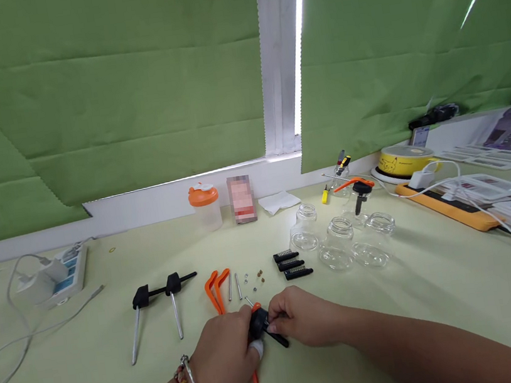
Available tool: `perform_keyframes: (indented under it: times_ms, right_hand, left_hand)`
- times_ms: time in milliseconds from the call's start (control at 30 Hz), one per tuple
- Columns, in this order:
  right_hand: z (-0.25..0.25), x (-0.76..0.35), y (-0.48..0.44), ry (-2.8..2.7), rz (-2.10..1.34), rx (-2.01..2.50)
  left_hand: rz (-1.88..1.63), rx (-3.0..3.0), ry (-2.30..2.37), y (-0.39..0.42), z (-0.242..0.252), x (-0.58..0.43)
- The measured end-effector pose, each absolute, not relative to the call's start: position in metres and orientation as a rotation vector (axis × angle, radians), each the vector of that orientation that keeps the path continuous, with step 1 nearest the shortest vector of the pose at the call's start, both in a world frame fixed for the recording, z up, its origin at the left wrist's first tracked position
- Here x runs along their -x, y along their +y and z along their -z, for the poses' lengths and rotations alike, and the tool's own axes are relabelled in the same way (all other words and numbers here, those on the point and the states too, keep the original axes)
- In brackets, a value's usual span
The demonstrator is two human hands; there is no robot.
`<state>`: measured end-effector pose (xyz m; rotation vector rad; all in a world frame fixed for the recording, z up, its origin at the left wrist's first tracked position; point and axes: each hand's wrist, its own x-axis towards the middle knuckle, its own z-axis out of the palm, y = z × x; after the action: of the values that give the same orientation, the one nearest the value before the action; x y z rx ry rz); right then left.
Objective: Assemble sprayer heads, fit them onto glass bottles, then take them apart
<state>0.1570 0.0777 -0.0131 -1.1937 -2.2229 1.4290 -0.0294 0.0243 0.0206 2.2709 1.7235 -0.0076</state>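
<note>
My left hand (226,354) and my right hand (302,318) meet low in the middle of the table. Together they grip a black pump head (261,326) with an orange lever sticking out below my left hand. Both hands are closed; my right fingers pinch its black spout. Just beyond lie two orange levers (216,288), thin metal pins (233,285), small screws and nuts (254,276) and three black springs (292,264). Two black pump heads with metal tubes (157,300) lie to the left.
Three clear glass jars (339,242) stand at mid right, with a fourth behind bearing an assembled pump (358,192). An orange-lidded cup (205,205), a power strip (64,272) with cables, a yellow tape roll (404,162) and an orange power strip (452,205) line the back.
</note>
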Motion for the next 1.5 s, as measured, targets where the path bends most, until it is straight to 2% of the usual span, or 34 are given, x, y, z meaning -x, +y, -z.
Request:
perform_keyframes:
  times_ms: [400, 533, 733, 833, 1000, 1167, 1267, 1400, 1500]
  right_hand:
    - [0.006, -0.153, 0.084, -1.753, -1.716, 1.113]
    - [0.008, -0.149, 0.09, -1.631, -1.5, 1.051]
    - [0.019, -0.138, 0.088, -2.179, -0.798, 0.933]
    - [0.023, -0.134, 0.087, -2.289, -0.703, 0.888]
    - [0.016, -0.141, 0.082, -2.232, -0.909, 0.893]
    - [0.001, -0.151, 0.074, -2.052, -1.599, 0.873]
    - [-0.003, -0.153, 0.074, -1.909, -1.875, 0.884]
    - [-0.008, -0.16, 0.084, -1.653, -1.774, 1.033]
    - [-0.017, -0.168, 0.092, -1.543, -1.657, 1.086]
  left_hand:
    - [-0.004, -2.629, 1.079, 0.016, -0.024, 0.026]
    - [0.016, -2.656, 0.926, 0.015, -0.027, 0.024]
    - [0.017, -2.647, 0.934, 0.015, -0.022, 0.023]
    - [-0.016, -2.627, 0.929, 0.016, -0.021, 0.025]
    - [-0.083, -2.467, 1.102, 0.02, -0.018, 0.031]
    - [-0.367, -2.249, 1.398, 0.025, -0.018, 0.03]
    - [-0.392, -2.229, 1.489, 0.026, -0.024, 0.032]
    - [-0.259, -2.3, 1.685, 0.036, -0.034, 0.048]
    - [-0.181, -2.121, 2.086, 0.051, -0.037, 0.067]
